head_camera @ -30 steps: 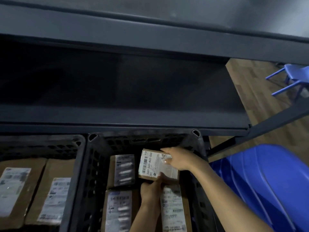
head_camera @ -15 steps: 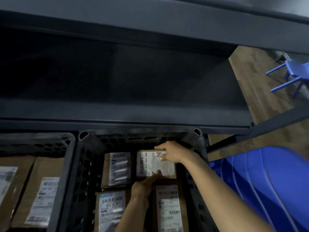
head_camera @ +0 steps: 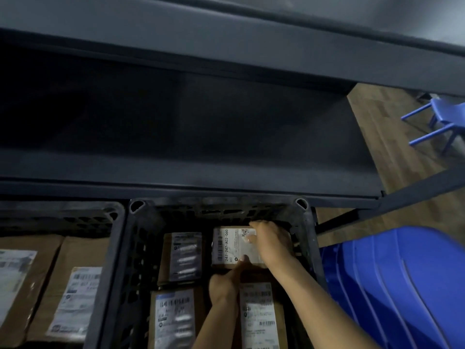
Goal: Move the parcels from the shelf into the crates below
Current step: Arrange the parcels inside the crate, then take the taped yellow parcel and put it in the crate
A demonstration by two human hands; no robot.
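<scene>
A small brown parcel with a white label [head_camera: 231, 248] lies flat in the far right corner of the black slatted crate [head_camera: 136, 248]. My right hand [head_camera: 271, 243] grips its far right side, fingers over the label. My left hand [head_camera: 226, 280] holds its near edge, thumb on the label. Three more labelled parcels sit in the same crate: one at the far left [head_camera: 185, 258], one near left [head_camera: 173, 318], one near right [head_camera: 261, 316]. The dark shelf [head_camera: 176, 122] above shows no parcels.
A second black crate [head_camera: 75, 217] at the left holds larger brown parcels [head_camera: 73, 293]. Stacked blue plastic tubs [head_camera: 402, 285] stand at the right. A blue chair [head_camera: 440, 122] stands on the wooden floor beyond the shelf's end.
Both hands have pushed the labelled parcel further back and down into the crate's far right corner, where it now lies flat beside the far left parcel.
</scene>
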